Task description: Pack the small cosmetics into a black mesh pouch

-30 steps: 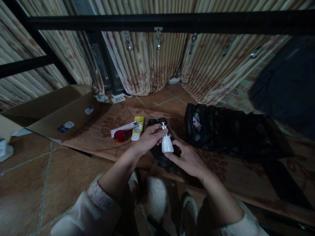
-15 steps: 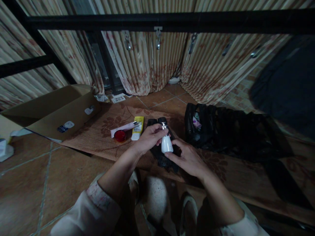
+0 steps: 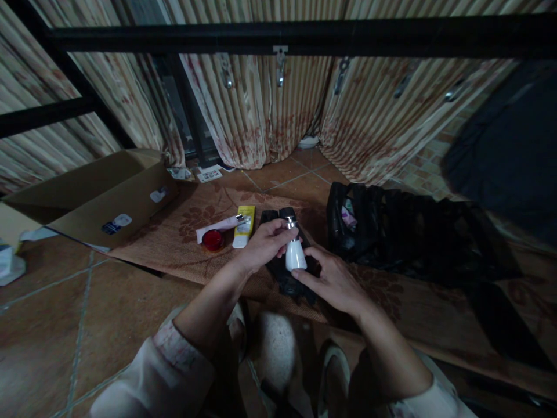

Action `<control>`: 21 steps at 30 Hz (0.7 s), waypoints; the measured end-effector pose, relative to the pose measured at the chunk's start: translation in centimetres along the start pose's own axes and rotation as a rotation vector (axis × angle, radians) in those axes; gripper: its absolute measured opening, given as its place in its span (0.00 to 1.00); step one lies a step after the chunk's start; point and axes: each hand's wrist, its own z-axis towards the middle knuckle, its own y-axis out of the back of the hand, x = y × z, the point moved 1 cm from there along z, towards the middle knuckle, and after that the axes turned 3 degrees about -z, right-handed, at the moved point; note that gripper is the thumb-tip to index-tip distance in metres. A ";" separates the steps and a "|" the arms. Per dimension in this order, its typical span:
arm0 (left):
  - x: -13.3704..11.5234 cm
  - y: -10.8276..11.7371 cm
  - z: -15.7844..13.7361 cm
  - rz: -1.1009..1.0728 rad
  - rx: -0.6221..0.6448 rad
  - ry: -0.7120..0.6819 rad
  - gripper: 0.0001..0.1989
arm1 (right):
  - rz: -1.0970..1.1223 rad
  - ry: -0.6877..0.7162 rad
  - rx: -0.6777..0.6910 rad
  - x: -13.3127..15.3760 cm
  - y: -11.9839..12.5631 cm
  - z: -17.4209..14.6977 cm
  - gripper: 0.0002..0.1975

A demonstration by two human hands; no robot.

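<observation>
A white pump bottle [image 3: 296, 256] with a silver neck is held between my two hands, tilted slightly. My left hand [image 3: 270, 239] pinches it round the silver neck. At the base, my right hand [image 3: 328, 276] grips it between thumb and fingers. Beneath the bottle lies a crumpled black plastic bag [image 3: 287, 284]. To the left of my left hand rest a yellow tube [image 3: 243, 226] with a white cap, a pale pink tube [image 3: 221, 227] with a silver cap, and a round red jar [image 3: 213, 240].
An open cardboard box [image 3: 126, 200] stands at the left on the brown patterned mat [image 3: 174, 249]. Black plastic bags [image 3: 400, 238] with something colourful inside lie on the right. Striped curtains [image 3: 265, 110] and a dark metal bar [image 3: 304, 38] are behind.
</observation>
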 end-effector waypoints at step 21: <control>0.3 0.1 0.2 0.007 -0.001 0.016 0.13 | 0.007 0.008 -0.015 -0.1 -0.1 0.0 0.10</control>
